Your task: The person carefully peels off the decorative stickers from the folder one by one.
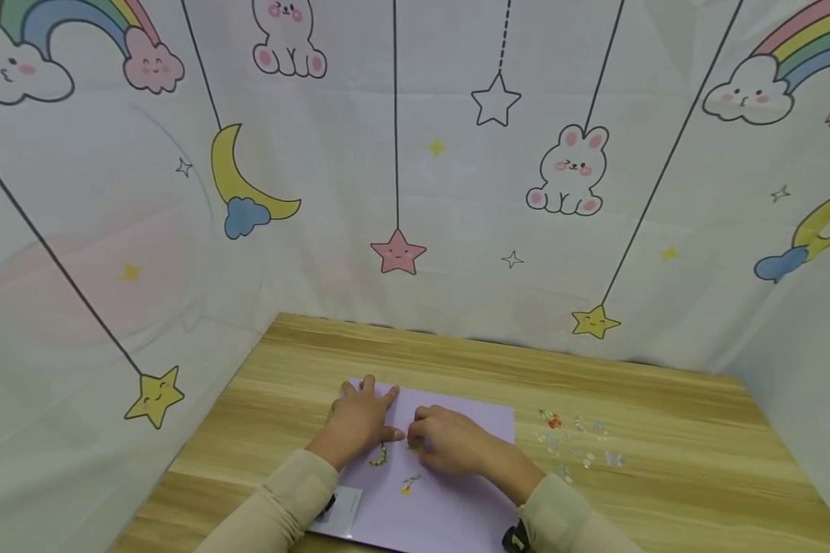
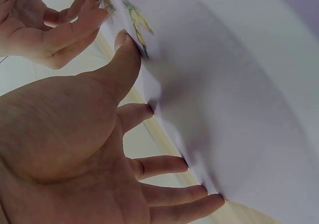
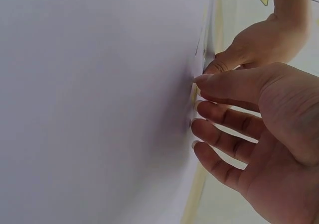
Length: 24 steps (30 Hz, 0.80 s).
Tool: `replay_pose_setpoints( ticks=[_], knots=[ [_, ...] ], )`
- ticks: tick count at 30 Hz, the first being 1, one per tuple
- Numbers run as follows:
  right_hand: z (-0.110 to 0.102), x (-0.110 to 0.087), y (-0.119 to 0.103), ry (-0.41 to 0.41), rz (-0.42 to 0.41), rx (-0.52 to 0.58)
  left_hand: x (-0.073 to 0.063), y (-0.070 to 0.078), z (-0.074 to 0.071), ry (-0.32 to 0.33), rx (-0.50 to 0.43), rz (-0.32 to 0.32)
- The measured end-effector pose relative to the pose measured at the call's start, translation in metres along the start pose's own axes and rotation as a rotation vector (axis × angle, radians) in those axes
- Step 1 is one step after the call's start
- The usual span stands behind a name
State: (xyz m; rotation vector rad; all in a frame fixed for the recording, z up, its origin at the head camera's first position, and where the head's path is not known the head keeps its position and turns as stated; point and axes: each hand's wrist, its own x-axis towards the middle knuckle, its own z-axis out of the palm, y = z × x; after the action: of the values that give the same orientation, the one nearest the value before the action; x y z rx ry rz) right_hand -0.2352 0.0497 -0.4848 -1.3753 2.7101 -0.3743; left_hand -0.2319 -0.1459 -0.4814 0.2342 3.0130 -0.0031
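Observation:
A lilac sheet (image 1: 449, 514) lies on the table. My left hand (image 1: 360, 418) rests on its upper left part, fingers spread, fingertips pressing the surface in the left wrist view. My right hand (image 1: 453, 442) is close beside it, fingers bent, thumb and index finger together at a small yellow-green flower sticker (image 2: 106, 0), which they pinch against the sheet. Most of that sticker is hidden by the hand in the head view. A curved yellow-green flower sticker (image 1: 379, 456) sits below the left thumb. Lower down is a yellow flower sticker (image 1: 410, 485) with a pale stem.
Several loose, mostly clear stickers (image 1: 588, 459) are scattered on the wooden table (image 1: 692, 445) right of the sheet, with a red one (image 1: 553, 420) among them. A pale translucent card (image 1: 346, 511) lies at the sheet's lower left. Printed cloth (image 1: 456, 292) encloses the table.

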Motion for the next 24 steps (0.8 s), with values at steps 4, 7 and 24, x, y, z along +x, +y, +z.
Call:
replay_pose_setpoints(
  ticks=[4,7,24],
  knots=[
    [0.0009,-0.0018,-0.0009,0.003,0.015,-0.002,-0.0001,-0.0005,0.0005,0.003,-0.001,0.004],
    [0.0018,-0.0033,-0.0016,0.019,0.038,-0.019,-0.0005,-0.0005,0.0001,0.005,0.0,0.007],
    [0.0016,-0.0073,-0.0059,0.026,0.11,-0.063,-0.0008,-0.0002,-0.001,0.006,-0.003,0.004]
  ],
)
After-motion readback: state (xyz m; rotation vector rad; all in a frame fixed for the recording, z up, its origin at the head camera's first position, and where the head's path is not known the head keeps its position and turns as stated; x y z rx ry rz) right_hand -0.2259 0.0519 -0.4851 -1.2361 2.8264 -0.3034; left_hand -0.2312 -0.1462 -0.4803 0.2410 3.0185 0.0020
